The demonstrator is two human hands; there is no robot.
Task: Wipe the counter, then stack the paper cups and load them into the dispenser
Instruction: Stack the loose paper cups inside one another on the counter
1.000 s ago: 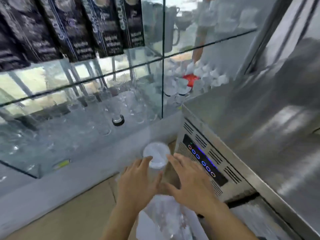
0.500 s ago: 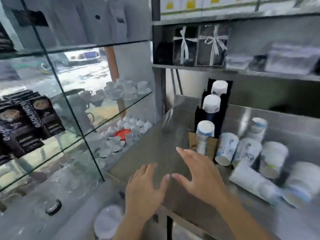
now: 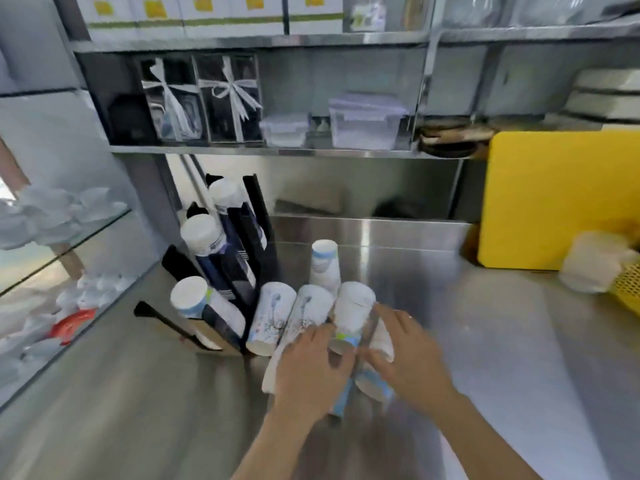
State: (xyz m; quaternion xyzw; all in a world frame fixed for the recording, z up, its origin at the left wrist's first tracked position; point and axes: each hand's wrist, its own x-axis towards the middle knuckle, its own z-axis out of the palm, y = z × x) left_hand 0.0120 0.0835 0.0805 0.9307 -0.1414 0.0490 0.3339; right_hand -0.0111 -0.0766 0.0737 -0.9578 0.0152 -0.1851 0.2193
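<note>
A black slanted cup dispenser (image 3: 242, 258) stands at the counter's left and holds three stacks of paper cups (image 3: 202, 237). Beside it, several white-and-blue paper cup stacks (image 3: 272, 313) lie on the steel counter (image 3: 502, 341), and one short stack (image 3: 324, 265) stands upright behind them. My left hand (image 3: 308, 372) curls over the lying stacks, fingers on the middle stack (image 3: 353, 306). My right hand (image 3: 408, 355) closes around another lying stack (image 3: 381, 337), thumb and fingers on either side. The picture is blurred by motion.
A yellow cutting board (image 3: 554, 202) leans at the back right, with a white cloth (image 3: 592, 268) and a yellow basket (image 3: 628, 289) in front of it. A glass display case (image 3: 69, 237) with white cups borders the left. Shelves with boxes (image 3: 363, 129) hang above.
The view swung from the glass case and machine panel up to the steel counter. Both hands left the clear lidded cup and moved onto the lying paper cup stacks.
</note>
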